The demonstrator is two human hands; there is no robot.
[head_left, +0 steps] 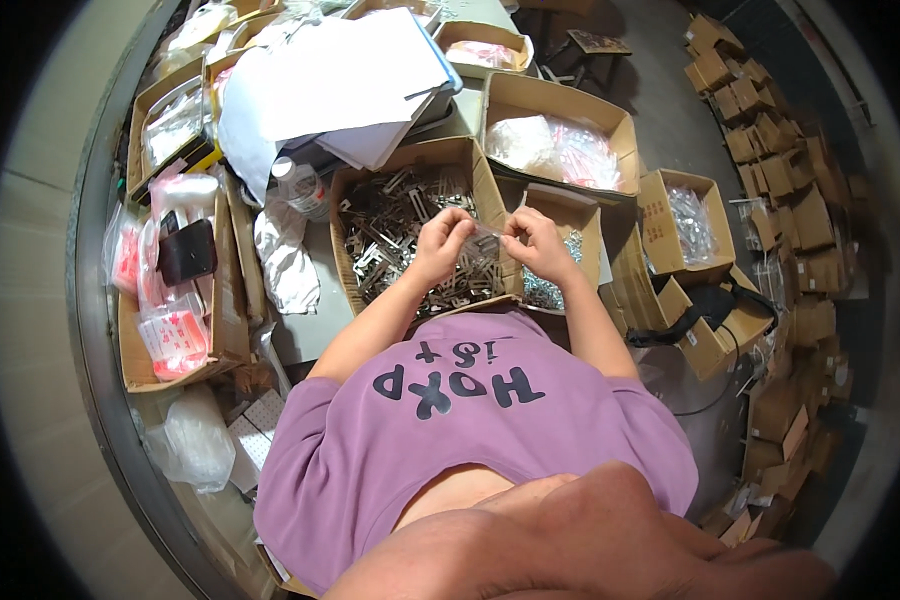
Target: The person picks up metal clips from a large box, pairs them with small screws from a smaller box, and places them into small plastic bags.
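My left hand [444, 246] and my right hand [538, 246] are raised over the near part of a cardboard box of metal pieces, fingers pinched. Between them stretches a thin, see-through piece of plastic, seemingly a small clear plastic bag [484, 232], each hand gripping one side. Whether anything lies inside it is too small to tell. Under my hands, the box holds a jumble of slim metal brackets [385, 215]. Right beside it, partly covered by my right hand and forearm, a smaller carton contains small silvery hardware [543, 290], perhaps screws.
White paper sheets [335, 85] lie beyond the brackets. A plastic bottle [301, 188] and a white cloth [286, 255] are at the left. Further left, a dark phone [187, 252] rests on bagged goods. Open cartons [562, 96] with plastic bags surround the right; stacked cardboard boxes [808, 215] line the floor.
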